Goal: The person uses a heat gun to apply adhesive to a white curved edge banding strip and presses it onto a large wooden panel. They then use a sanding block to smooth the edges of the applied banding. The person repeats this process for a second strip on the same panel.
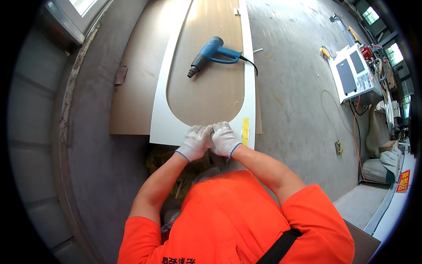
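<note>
A white panel (160, 115) with a large rounded cut-out lies in front of me on a brown board (132, 99). Both my hands wear white knitted gloves with blue cuffs. My left hand (195, 141) and my right hand (224, 138) meet side by side at the panel's near strip. Their fingers are curled over the inner edge of the cut-out, closed on the strip; the fingertips are partly hidden. Inside the cut-out, farther off, rests a blue heat gun (212, 53) with its dark nozzle pointing left and a black cord trailing right.
Yellow tape (245, 130) marks the panel's near right corner. A reddish-brown scrap (121, 75) lies at the board's left edge. Over the grey floor on the right stand a white machine (355, 72), hoses and a pale sack (377, 169). A small yellow tool (338, 148) lies nearer.
</note>
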The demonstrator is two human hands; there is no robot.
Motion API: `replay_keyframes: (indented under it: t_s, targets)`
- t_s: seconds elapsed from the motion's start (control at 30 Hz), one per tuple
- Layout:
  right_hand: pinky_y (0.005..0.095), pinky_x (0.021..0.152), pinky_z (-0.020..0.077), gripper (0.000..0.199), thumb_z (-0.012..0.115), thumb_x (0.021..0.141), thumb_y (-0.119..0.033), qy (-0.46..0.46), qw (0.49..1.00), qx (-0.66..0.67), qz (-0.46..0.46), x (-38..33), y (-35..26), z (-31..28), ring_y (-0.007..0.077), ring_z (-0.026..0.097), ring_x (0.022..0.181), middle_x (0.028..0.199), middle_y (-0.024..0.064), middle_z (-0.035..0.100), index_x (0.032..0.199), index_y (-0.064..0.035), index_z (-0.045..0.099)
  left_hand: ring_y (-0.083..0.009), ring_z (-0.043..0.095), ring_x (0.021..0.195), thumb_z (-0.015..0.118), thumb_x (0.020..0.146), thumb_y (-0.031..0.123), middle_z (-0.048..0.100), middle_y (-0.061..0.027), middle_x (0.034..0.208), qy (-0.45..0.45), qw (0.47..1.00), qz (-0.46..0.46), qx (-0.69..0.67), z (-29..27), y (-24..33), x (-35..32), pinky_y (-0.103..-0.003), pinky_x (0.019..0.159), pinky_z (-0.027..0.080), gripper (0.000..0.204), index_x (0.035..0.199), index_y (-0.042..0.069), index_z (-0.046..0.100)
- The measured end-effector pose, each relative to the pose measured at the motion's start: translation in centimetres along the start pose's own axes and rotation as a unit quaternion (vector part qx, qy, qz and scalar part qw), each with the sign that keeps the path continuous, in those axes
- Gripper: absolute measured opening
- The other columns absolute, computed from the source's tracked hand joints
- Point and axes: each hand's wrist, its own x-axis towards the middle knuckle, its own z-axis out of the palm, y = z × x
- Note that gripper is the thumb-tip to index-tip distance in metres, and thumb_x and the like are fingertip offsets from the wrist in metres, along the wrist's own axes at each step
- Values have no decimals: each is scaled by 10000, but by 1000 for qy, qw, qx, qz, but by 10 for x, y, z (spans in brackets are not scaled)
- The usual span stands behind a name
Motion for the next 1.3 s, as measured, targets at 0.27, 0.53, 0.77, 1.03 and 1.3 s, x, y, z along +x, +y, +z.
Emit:
replay_keyframes:
  t_s: [0.27, 0.53, 0.77, 1.03, 1.3]
  targets:
    - [515, 1026, 469, 424, 786, 774, -315, -9, 1000, -26, 3, 3, -4, 2, 393, 612, 1151, 1161, 205, 658, 1070, -17, 732, -445, 654, 1254, 836, 764, 144, 702, -222, 1299, 29, 1000, 5, 7, 1, -1, 1, -551, 1100, 523, 727, 1426, 6, 571]
    - [515, 986, 492, 365, 758, 749, -248, 30, 999, -21, -5, 2, 2, 12, 417, 653, 1055, 1093, 234, 684, 1014, 1, 732, -453, 667, 1102, 804, 757, 120, 696, -227, 1213, 20, 999, 34, -29, -4, -2, 7, -544, 1001, 544, 639, 1344, -33, 603]
    - [484, 1041, 483, 415, 767, 770, -208, -30, 999, -28, 31, 4, -11, -6, 397, 635, 1173, 1184, 220, 671, 1120, 11, 726, -465, 667, 1126, 838, 720, 160, 699, -250, 1216, 18, 1000, 16, -4, -10, 10, 8, -550, 1049, 528, 758, 1392, -74, 578]
    - [485, 1055, 479, 445, 786, 772, -225, -41, 998, -28, 32, 2, -13, -8, 397, 630, 1177, 1214, 218, 668, 1134, 27, 727, -441, 702, 1047, 797, 777, 177, 733, -226, 1129, 38, 999, 32, 16, -4, 8, 8, -529, 1001, 546, 650, 1359, -43, 607]
    - [489, 1078, 482, 460, 785, 759, -206, -38, 998, -4, 44, 1, -12, -5, 408, 630, 1209, 1231, 230, 675, 1152, 25, 729, -451, 693, 1016, 844, 749, 217, 710, -224, 1158, 39, 998, 53, 16, 0, 2, 5, -544, 951, 561, 728, 1377, -58, 598]
